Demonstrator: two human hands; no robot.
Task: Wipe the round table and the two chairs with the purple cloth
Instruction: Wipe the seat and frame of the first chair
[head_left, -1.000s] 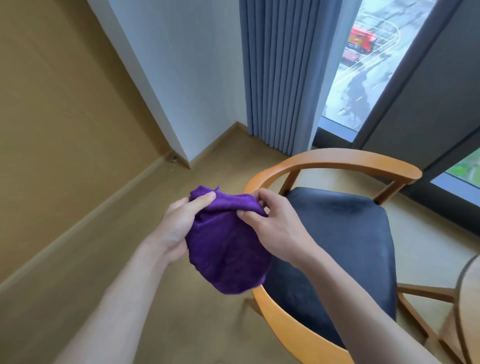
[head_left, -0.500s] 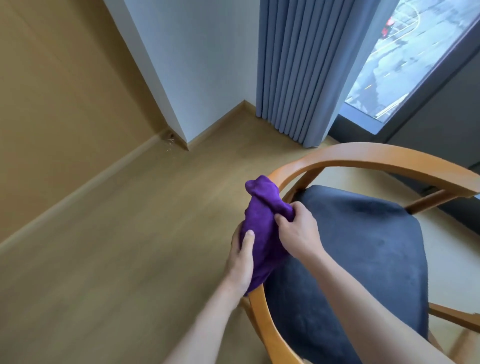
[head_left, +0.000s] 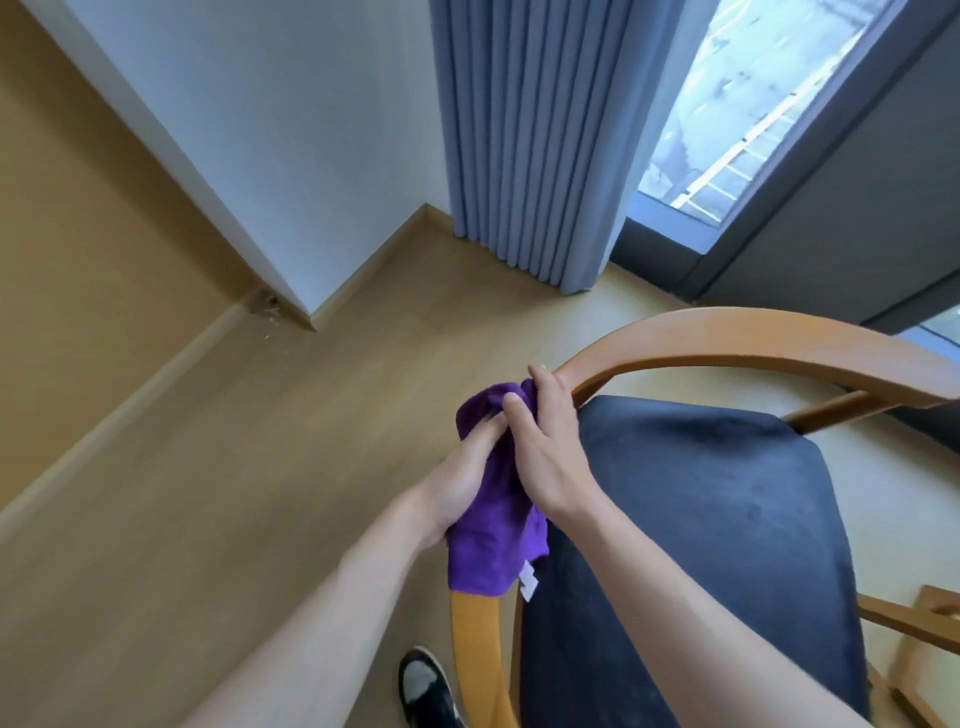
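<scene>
Both hands are clasped round the purple cloth (head_left: 491, 540), which is draped over the curved wooden rail of the chair (head_left: 753, 343) at the bend where the arm turns toward the back. The left hand (head_left: 460, 483) grips the cloth from the outer side of the rail, fingers pointing up into the bunched top; the right hand (head_left: 545, 447) closes over it from the seat side, its fingers curled over the rail just above the left hand's. Below the grip a loose flap hangs down with a white label (head_left: 529, 581) showing (this is the part I would watch). If the hands slide along the rail, that slack could bunch or catch under the palms, so the cloth rides up and bare skin, not fabric, rubs the wood. With both hands so close together, the cloth also seems to cover only a short stretch, and the underside of the rail may be missed. The dark seat cushion (head_left: 717, 545) lies just beside the grip; the round table is not clearly in view.
</scene>
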